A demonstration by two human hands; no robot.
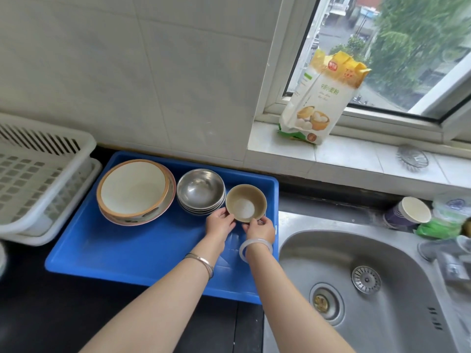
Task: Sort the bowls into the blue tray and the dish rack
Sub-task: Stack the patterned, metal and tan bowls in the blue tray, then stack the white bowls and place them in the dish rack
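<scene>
The small bowl [246, 203] sits at the tray's [122, 253] right edge beside the steel bowls [200, 191], with the left hand [220, 222] and right hand [260, 229] each closed on its near rim, probably to keep it steady, and the rack [38, 171] lies off the tray's left edge.

Blue tray [107, 253]: smooth moulded plastic, slight sheen. Dish rack [38, 179]: white slotted plastic, matt. Stacked bowls [201, 192]: polished steel, reflective with dull scuffs. Large bowls [133, 191]: glazed ceramic, cream inside, glossy. Small bowl [246, 202]: tan glaze, softly shiny, pale patch at its bottom. Sink [356, 263]: brushed stainless metal, satin. Table [51, 314]: dark, matt. Wall tiles [127, 72]: smooth, pale, faintly glossy. Flour bag [318, 103]: printed paper, creased.
</scene>
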